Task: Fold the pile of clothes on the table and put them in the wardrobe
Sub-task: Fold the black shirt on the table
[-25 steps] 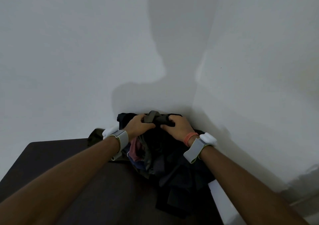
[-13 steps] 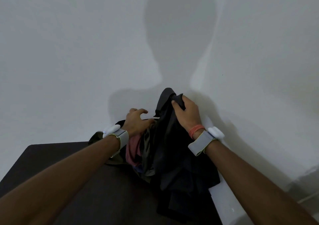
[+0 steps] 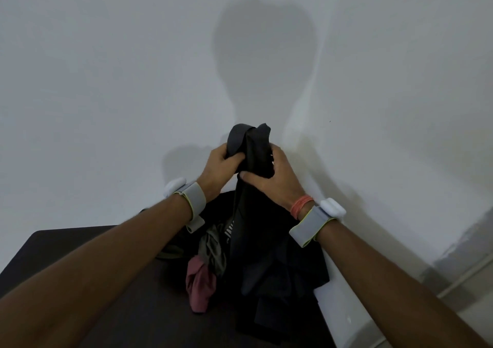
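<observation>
A black garment (image 3: pixel 256 155) is lifted above the pile, its upper end bunched between both hands and its length hanging down to the table. My left hand (image 3: pixel 217 167) grips its top left part. My right hand (image 3: pixel 272 182) grips it just to the right, thumb across the cloth. Below lies the pile of clothes (image 3: pixel 277 275), mostly black, with an olive piece (image 3: pixel 213 251) and a dark pink piece (image 3: pixel 198 286) on its left side. The pile rests on a dark table (image 3: pixel 80 254).
A plain white wall (image 3: pixel 133 80) rises right behind the table, with my shadow on it. At the right, the table's edge meets a white surface (image 3: pixel 344 313). No wardrobe shows in this view.
Both hands have risen from the pile, pulling the black garment up. My left hand, which rested on the pile half a second ago, now grips the garment beside my right hand.
</observation>
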`<act>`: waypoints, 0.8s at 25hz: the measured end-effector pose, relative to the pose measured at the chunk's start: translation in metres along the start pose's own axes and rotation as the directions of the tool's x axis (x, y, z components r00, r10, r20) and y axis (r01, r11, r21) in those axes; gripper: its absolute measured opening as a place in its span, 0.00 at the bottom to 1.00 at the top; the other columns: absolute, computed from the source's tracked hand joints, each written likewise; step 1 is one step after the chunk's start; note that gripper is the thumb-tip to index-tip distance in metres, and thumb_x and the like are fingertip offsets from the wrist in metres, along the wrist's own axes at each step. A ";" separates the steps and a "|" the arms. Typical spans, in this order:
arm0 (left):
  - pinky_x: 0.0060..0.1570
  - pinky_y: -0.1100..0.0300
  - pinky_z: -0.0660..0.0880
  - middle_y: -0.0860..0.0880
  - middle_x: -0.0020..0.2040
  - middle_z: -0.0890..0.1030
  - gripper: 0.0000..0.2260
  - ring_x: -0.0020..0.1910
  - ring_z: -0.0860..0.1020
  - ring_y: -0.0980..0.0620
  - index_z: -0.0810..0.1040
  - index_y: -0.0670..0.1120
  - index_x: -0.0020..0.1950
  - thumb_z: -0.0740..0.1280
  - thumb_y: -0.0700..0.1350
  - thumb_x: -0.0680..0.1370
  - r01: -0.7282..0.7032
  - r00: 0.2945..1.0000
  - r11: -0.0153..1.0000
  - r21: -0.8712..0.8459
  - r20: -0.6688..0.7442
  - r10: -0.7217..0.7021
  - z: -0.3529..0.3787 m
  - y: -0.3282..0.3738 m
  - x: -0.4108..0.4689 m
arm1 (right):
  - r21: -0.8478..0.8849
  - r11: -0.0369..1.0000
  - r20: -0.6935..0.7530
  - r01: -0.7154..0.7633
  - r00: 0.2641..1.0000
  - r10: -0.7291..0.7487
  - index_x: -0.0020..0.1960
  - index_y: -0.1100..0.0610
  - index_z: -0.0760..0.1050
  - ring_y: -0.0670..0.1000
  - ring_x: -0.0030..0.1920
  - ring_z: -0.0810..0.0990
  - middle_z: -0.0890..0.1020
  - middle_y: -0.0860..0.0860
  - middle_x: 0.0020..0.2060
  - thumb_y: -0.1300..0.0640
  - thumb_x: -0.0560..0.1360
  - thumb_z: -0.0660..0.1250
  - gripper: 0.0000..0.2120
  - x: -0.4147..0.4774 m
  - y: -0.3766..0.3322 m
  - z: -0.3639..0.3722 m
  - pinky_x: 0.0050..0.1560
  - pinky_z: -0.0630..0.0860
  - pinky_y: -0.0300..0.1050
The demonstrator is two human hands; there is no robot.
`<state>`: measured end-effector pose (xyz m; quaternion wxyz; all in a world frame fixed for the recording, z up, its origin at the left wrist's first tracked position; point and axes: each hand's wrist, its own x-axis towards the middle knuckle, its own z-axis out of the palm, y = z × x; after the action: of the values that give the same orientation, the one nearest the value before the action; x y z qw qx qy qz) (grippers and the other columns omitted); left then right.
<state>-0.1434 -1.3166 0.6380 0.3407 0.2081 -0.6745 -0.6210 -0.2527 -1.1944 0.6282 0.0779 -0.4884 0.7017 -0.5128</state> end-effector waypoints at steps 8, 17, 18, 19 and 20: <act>0.43 0.56 0.73 0.49 0.43 0.79 0.12 0.41 0.76 0.50 0.78 0.43 0.55 0.59 0.35 0.77 0.112 0.979 0.894 -0.434 0.204 -0.023 0.007 0.062 -0.020 | -0.024 0.926 -0.112 -0.377 0.921 0.372 0.63 0.55 0.75 0.54 0.55 0.81 0.83 0.52 0.56 0.41 0.72 0.76 0.27 -0.030 0.019 0.015 0.50 0.72 0.40; 0.66 0.47 0.74 0.49 0.61 0.82 0.19 0.61 0.80 0.47 0.76 0.46 0.61 0.65 0.36 0.71 0.187 0.970 0.954 -0.235 0.194 -0.143 -0.037 0.029 -0.026 | -0.073 0.992 -0.484 -0.098 0.874 0.051 0.49 0.58 0.80 0.61 0.46 0.82 0.84 0.58 0.43 0.57 0.72 0.64 0.09 0.000 -0.030 -0.014 0.43 0.71 0.45; 0.64 0.49 0.75 0.47 0.62 0.81 0.23 0.61 0.80 0.47 0.76 0.45 0.63 0.66 0.36 0.68 0.183 0.969 0.966 -0.181 0.202 -0.145 -0.037 0.023 -0.029 | -0.075 0.997 -0.520 -0.029 0.854 -0.014 0.51 0.58 0.80 0.58 0.46 0.82 0.85 0.57 0.44 0.58 0.70 0.63 0.12 0.008 -0.043 -0.023 0.44 0.73 0.45; 0.61 0.50 0.75 0.45 0.62 0.81 0.24 0.59 0.80 0.46 0.76 0.43 0.64 0.67 0.36 0.67 0.161 0.969 0.977 -0.138 0.208 -0.130 -0.036 0.018 -0.031 | -0.085 0.996 -0.548 0.038 0.833 -0.079 0.51 0.58 0.80 0.55 0.45 0.81 0.85 0.57 0.45 0.59 0.70 0.62 0.13 0.016 -0.056 -0.033 0.45 0.74 0.46; 0.57 0.50 0.76 0.43 0.60 0.82 0.23 0.58 0.80 0.44 0.77 0.41 0.63 0.69 0.37 0.67 0.124 0.971 0.987 -0.098 0.219 -0.100 -0.034 0.015 -0.033 | -0.110 0.989 -0.568 0.100 0.810 -0.145 0.49 0.58 0.80 0.51 0.44 0.80 0.85 0.56 0.44 0.59 0.70 0.61 0.12 0.022 -0.072 -0.040 0.45 0.74 0.45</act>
<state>-0.0945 -1.3146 0.6454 0.2418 0.1591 -0.6587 -0.6945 -0.2450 -1.1857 0.7127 -0.1889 -0.3579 0.6781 -0.6135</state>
